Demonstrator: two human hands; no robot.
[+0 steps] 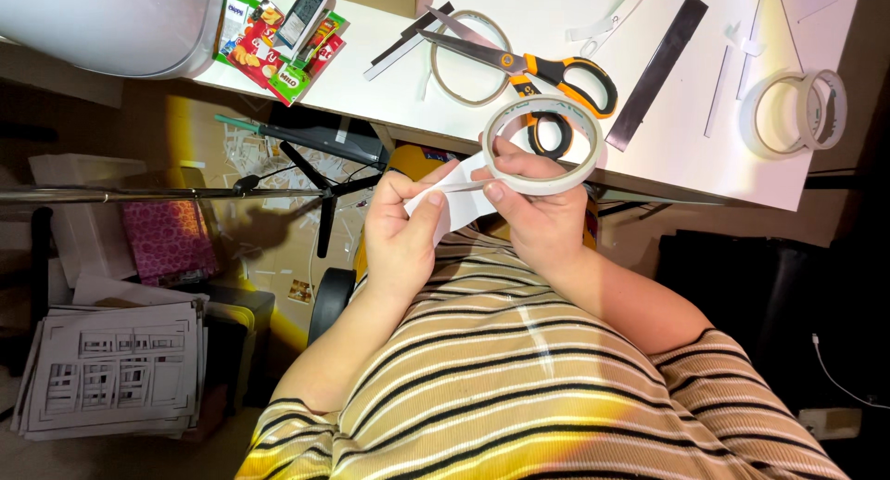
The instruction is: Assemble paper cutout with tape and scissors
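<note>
Pinching a white card (451, 200) in front of the chest, the left hand (400, 231) steadies it while the right hand (536, 206) grips the tape roll (542, 144), thumb pressing tape down; a slack pull could crease it.

Left hand (400, 231) held at 9 o'clock of right hand (533, 206), both fingers pinched shut, forearms bent inward.

Scissors (528, 67) on table (686, 155), behind tape roll (542, 146), snack packets (278, 44) left
</note>
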